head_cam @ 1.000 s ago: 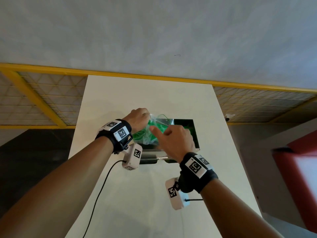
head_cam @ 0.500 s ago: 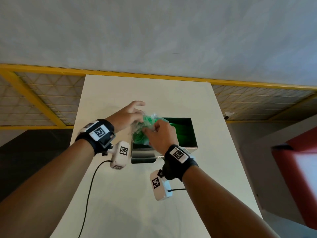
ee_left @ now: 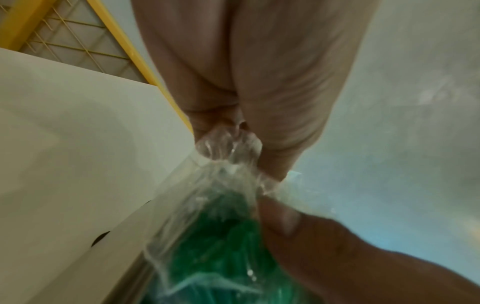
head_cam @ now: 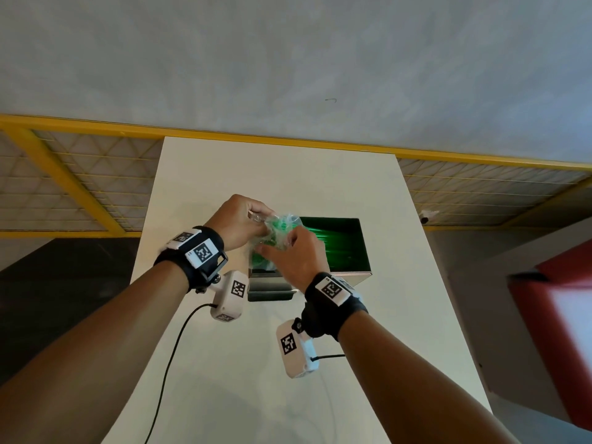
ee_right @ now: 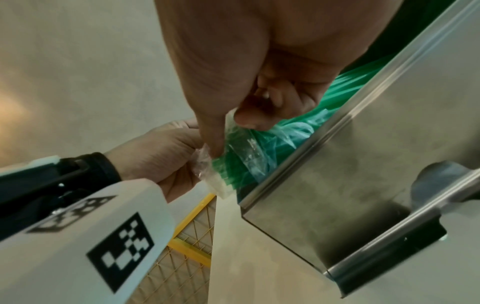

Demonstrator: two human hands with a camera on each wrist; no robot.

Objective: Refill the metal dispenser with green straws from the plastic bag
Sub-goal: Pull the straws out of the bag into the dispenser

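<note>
Both the left hand (head_cam: 238, 224) and right hand (head_cam: 296, 257) pinch the clear plastic bag (head_cam: 277, 233) of green straws (ee_right: 228, 164) over the open, partly filled metal dispenser box (head_cam: 358, 251); emptying remains.

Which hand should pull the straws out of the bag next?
Right, probably. The right hand pinches the plastic bag beside the green straws, over the metal dispenser; the left hand grips its bunched end.

plastic bag (head_cam: 278, 232): lower part hidden behind right hand (head_cam: 296, 257) | green straws (ee_left: 223, 257): blurred, count unreadable, cut by bottom edge | metal dispenser (ee_right: 363, 160): cut by right edge; near-left corner hidden in head view | left hand (ee_left: 259, 82): fingertips buried in bunched plastic, wrist cut by top edge
</note>
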